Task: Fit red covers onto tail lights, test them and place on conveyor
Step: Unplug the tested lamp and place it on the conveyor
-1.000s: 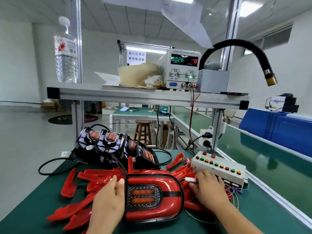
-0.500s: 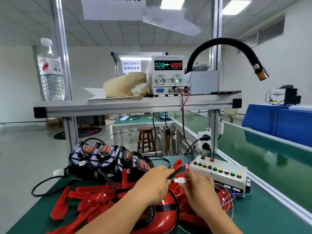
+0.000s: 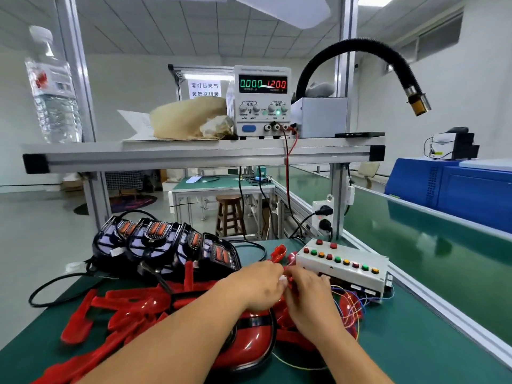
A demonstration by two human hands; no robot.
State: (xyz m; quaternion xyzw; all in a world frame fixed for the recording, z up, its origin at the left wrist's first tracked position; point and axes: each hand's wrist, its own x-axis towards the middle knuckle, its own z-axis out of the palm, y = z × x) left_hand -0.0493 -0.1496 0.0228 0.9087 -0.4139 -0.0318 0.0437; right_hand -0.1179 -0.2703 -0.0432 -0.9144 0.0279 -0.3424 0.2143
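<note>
Red-covered oval tail light [image 3: 249, 336] lying fitted; left hand [image 3: 260, 284], right hand [image 3: 307, 297] both pinching small white plug [image 3: 283, 278], probably testing; placing on green conveyor belt [image 3: 415, 245] pending.

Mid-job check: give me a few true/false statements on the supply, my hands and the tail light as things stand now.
1. The power supply reads 0.000 and 12.00. True.
2. The water bottle stands on the bench mat. False: it stands on the upper shelf, at the left.
3. The left hand and right hand both pinch a white connector beside the button box. True.
4. The covered tail light sits on the upper shelf. False: it lies on the bench mat under the left forearm.
</note>
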